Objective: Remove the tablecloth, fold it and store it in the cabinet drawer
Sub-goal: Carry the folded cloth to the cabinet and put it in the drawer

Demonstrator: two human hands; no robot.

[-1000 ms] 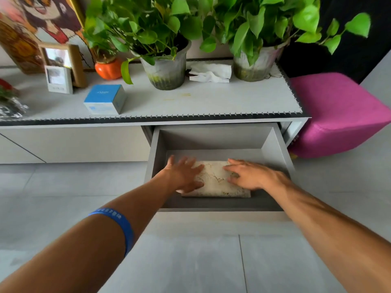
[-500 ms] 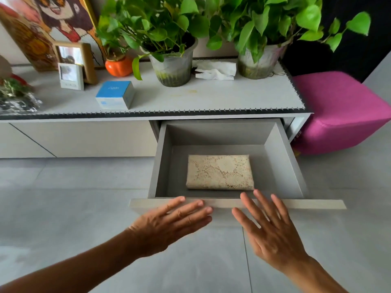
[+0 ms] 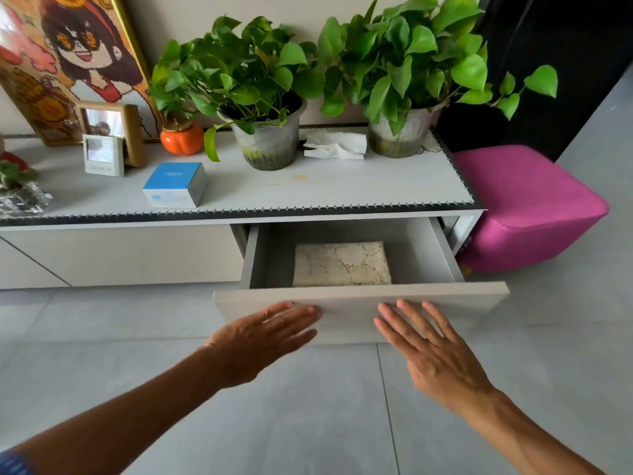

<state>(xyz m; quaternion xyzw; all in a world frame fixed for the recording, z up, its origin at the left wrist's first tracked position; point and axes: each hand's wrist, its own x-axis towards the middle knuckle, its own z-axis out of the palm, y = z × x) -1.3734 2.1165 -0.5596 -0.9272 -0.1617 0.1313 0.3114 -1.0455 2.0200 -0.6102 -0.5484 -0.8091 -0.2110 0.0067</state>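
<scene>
The soft, light folded tablecloth (image 3: 342, 264) lies in the open drawer (image 3: 359, 305) just past both flat, empty hands, left hand (image 3: 263, 341) and right hand (image 3: 431, 351), so push the stiff front.

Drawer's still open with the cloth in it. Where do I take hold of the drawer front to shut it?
No handle shows on the drawer front, so don't grip: set flat palms on its face from the floor side, left hand and right hand either side of centre.
</scene>
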